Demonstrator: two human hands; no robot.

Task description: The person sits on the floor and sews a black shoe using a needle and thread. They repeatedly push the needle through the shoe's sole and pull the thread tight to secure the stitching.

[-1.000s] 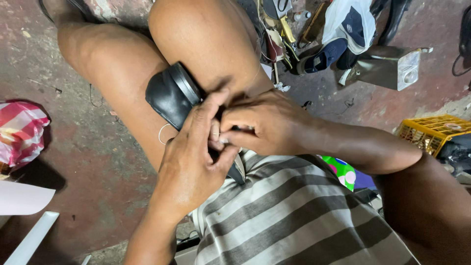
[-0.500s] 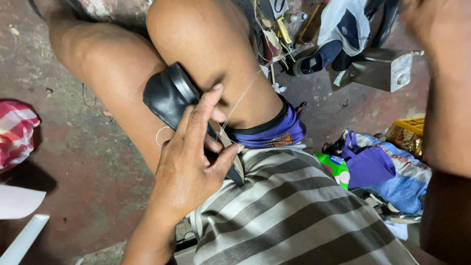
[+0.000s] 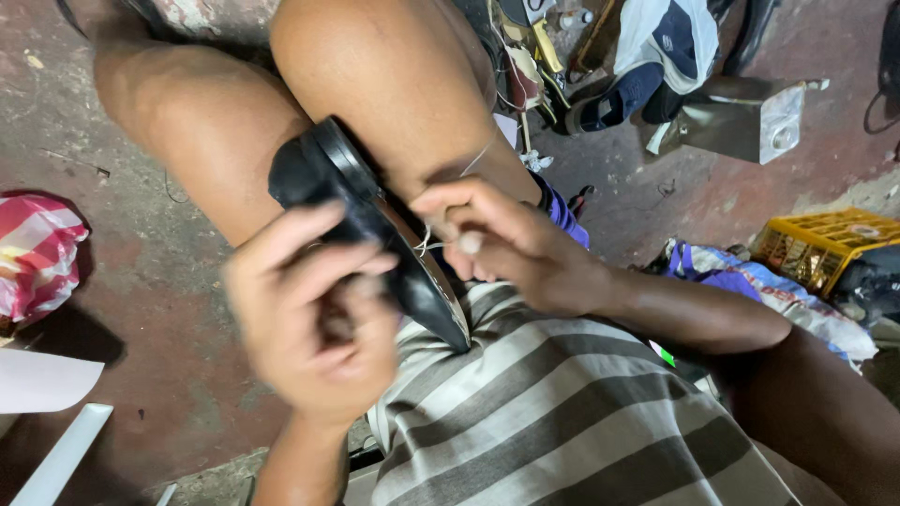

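Note:
A black shoe (image 3: 323,173) is wedged sole-out between my bare knees, its toe pointing up and left. My left hand (image 3: 314,314), blurred by motion, curls over the near side of the shoe. My right hand (image 3: 511,239) pinches a pale thread (image 3: 478,155) at the edge of the sole. The thread runs up across my right thigh. I cannot make out a needle.
A red and white cloth bag (image 3: 37,253) lies on the floor at left, with white sheets (image 3: 42,379) below it. A yellow crate (image 3: 825,239), a metal box (image 3: 741,117), tools and cloth pile up at the right and top.
My right hand has come back down from the upper right to the shoe's sole edge. The left hand has shifted lower on the shoe and is moving fast.

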